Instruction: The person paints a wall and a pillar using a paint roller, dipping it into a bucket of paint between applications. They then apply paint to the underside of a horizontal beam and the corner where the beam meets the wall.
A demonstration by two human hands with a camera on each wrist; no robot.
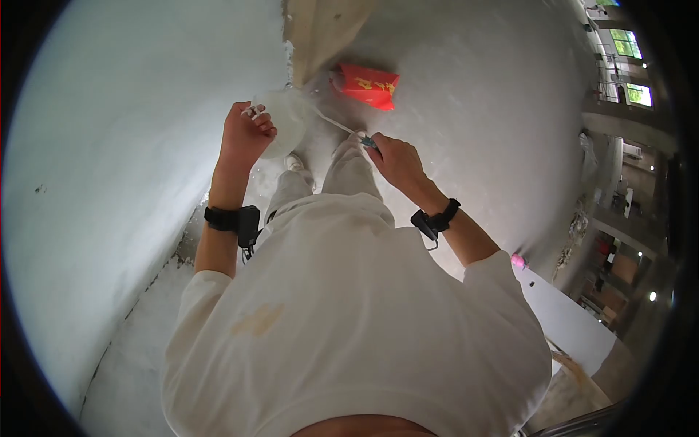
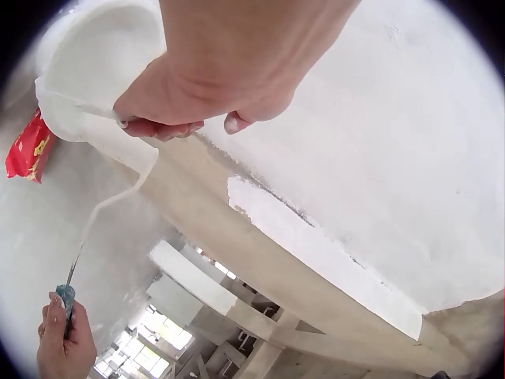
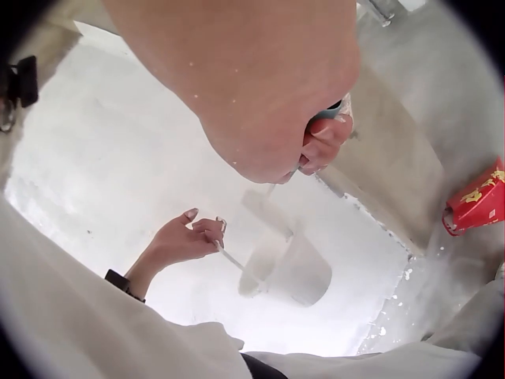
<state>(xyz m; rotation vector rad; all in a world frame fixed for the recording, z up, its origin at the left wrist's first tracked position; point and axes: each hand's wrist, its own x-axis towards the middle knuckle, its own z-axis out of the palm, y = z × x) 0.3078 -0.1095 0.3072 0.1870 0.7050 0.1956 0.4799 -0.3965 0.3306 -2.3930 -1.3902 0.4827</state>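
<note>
A white bucket (image 1: 289, 125) hangs from my left hand (image 1: 247, 137), whose fingers curl round its thin handle (image 3: 233, 262). My right hand (image 1: 397, 162) grips the blue handle (image 2: 66, 297) of a paint roller. Its bent, paint-coated rod (image 2: 95, 212) runs toward the bucket. At the end of the rod, the white roller head (image 2: 122, 147) sits right at the bucket's rim in the left wrist view. White paint marks the left fingers. In the right wrist view the right wrist hides most of the roller's handle.
A red bag (image 1: 369, 86) with yellow lettering lies on the grey floor (image 1: 466, 146) ahead. The whitish wall (image 1: 131, 124) rises close on the left, beside a bare tan strip (image 1: 313, 36). My shoes (image 1: 295, 162) are just below the bucket. A white board (image 1: 564, 313) lies at the right.
</note>
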